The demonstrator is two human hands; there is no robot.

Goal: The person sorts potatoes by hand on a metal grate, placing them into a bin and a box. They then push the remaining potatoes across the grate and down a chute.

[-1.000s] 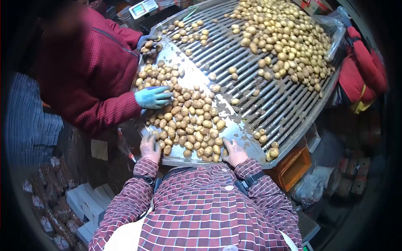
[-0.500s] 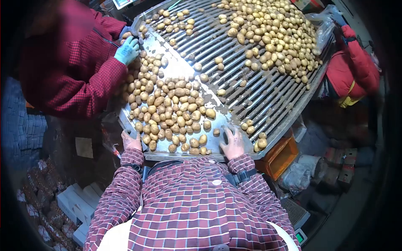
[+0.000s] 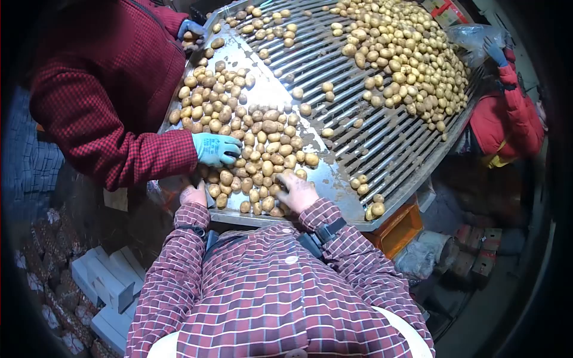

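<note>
Many potatoes are heaped on the smooth metal panel in front of me. My right hand is at the near right side of the heap, fingers bent and apart against the nearest potatoes, gripping none of them. My left hand is at the panel's near left corner, fingers apart beside its edge, some of them hard to see. A co-worker's hand in a light-blue glove rests on the potatoes just beyond my left hand.
Slatted metal bars adjoin the panel, with a larger potato pile at the far right. A person in red holds a clear plastic bag there. An orange crate stands below the right edge. White boxes lie lower left.
My right hand has moved left from the panel's bare right part to the potatoes, which sit closer together. The co-worker's light-blue glove has come down onto the heap. My left hand stays at the corner.
</note>
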